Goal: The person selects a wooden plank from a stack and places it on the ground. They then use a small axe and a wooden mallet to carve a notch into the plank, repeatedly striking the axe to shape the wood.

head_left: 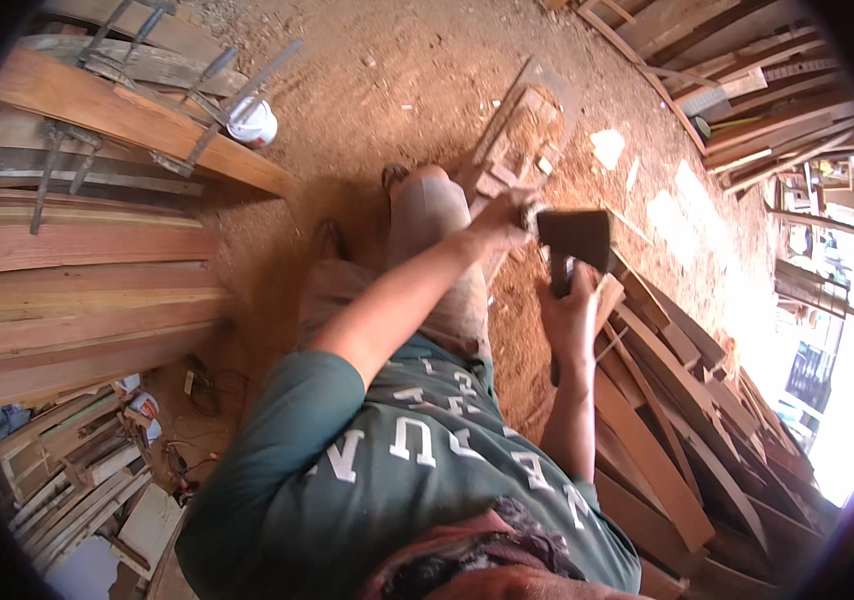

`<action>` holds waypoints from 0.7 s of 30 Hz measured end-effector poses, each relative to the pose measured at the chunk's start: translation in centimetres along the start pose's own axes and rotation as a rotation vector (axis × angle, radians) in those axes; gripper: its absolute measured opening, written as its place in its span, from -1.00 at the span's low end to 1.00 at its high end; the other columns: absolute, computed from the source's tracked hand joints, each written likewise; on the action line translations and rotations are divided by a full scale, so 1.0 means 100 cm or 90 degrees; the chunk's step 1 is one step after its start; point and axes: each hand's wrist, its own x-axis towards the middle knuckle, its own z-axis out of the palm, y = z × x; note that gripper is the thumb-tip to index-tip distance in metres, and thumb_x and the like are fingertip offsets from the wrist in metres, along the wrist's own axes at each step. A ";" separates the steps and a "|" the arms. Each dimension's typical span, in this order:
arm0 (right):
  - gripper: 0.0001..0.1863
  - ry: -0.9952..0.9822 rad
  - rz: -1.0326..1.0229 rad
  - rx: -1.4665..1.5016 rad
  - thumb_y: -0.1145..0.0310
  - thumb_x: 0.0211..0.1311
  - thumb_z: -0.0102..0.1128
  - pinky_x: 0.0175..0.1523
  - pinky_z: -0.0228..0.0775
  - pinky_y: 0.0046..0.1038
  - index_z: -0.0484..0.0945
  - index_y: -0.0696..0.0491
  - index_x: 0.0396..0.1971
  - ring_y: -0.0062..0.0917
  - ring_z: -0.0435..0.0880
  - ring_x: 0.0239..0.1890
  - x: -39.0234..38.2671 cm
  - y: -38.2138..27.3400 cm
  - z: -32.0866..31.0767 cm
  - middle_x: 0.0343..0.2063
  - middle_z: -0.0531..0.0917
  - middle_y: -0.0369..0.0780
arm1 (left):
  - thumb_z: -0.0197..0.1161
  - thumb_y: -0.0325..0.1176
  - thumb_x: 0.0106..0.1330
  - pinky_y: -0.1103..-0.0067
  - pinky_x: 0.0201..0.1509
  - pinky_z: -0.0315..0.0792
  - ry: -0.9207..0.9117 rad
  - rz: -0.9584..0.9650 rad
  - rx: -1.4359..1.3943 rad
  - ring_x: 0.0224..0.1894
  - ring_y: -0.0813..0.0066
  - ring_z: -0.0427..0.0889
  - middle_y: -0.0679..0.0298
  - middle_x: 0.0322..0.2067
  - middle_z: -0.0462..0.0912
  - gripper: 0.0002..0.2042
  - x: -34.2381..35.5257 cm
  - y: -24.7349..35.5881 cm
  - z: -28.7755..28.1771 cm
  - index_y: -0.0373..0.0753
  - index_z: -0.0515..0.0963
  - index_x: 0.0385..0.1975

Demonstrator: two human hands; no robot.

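Left hand fingers closed, steadying pale short wood block; right hand grips dark broad-bladed hatchet. Hewing step; next stroke needs clear fingers.

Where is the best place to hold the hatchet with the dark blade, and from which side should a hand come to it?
Probably on the lower handle, as the right hand does now. The hatchet stands with its broad dark blade on top and the handle pointing down toward the person, so a hand coming from below wraps the handle and stays away from the blade. The left hand is beside the blade, at the wooden piece.
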 end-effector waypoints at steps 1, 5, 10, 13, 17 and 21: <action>-0.45 0.099 -0.023 0.086 0.36 0.26 0.39 0.06 0.49 -0.16 0.49 0.19 0.21 -0.10 0.72 0.05 -0.011 -0.012 -0.015 0.00 0.70 0.15 | 0.51 -0.38 0.00 0.32 0.12 0.51 -0.026 -0.025 -0.021 0.00 0.08 0.69 0.00 -0.20 0.71 -0.54 0.002 0.005 0.002 -0.30 0.61 -0.04; -0.82 0.506 -0.195 0.390 0.42 0.39 0.23 -0.41 0.42 -0.49 0.60 0.11 -0.07 -0.62 0.58 -0.46 -0.021 0.014 -0.125 -0.45 0.62 -0.31 | 0.46 -0.48 -0.02 0.31 0.13 0.47 -0.079 -0.105 -0.075 -0.03 0.07 0.66 0.04 -0.22 0.68 -0.65 0.001 0.025 -0.001 -0.30 0.59 -0.18; -0.71 0.334 -0.110 0.165 0.32 0.34 0.21 -0.11 0.47 -0.33 0.61 0.13 -0.02 -0.38 0.67 -0.20 -0.060 0.003 -0.137 -0.22 0.66 -0.08 | 0.37 -0.52 -0.02 0.37 -0.01 0.45 -0.053 -0.082 -0.046 -0.12 0.24 0.62 0.14 -0.27 0.65 -0.71 -0.001 0.027 0.007 -0.26 0.58 -0.24; -0.78 0.245 -0.122 0.021 0.41 0.16 0.25 -0.27 0.54 -0.16 0.63 0.28 -0.31 -0.16 0.77 -0.38 0.038 0.043 0.044 -0.51 0.71 0.10 | 0.49 -0.46 -0.02 0.32 0.18 0.49 -0.094 0.004 -0.043 0.09 0.07 0.65 -0.01 -0.05 0.67 -0.52 0.004 -0.004 0.010 -0.27 0.61 0.00; -0.54 0.042 0.013 0.160 0.34 0.27 0.33 0.14 0.50 -0.17 0.61 0.08 0.18 -0.20 0.69 0.13 0.018 -0.008 0.006 0.07 0.68 0.07 | 0.55 -0.38 -0.01 0.29 0.17 0.52 -0.057 -0.038 -0.110 0.09 0.04 0.67 0.02 0.02 0.67 -0.48 -0.001 -0.016 0.002 -0.27 0.61 0.03; -0.87 0.411 -0.298 0.052 0.46 0.24 0.43 -0.39 0.38 -0.58 0.62 0.09 -0.30 -0.67 0.53 -0.54 0.004 0.028 -0.055 -0.55 0.60 -0.32 | 0.46 -0.43 0.06 0.35 0.09 0.47 -0.065 -0.097 -0.121 -0.04 0.19 0.65 0.07 -0.20 0.68 -0.68 0.003 0.013 0.006 -0.28 0.61 -0.17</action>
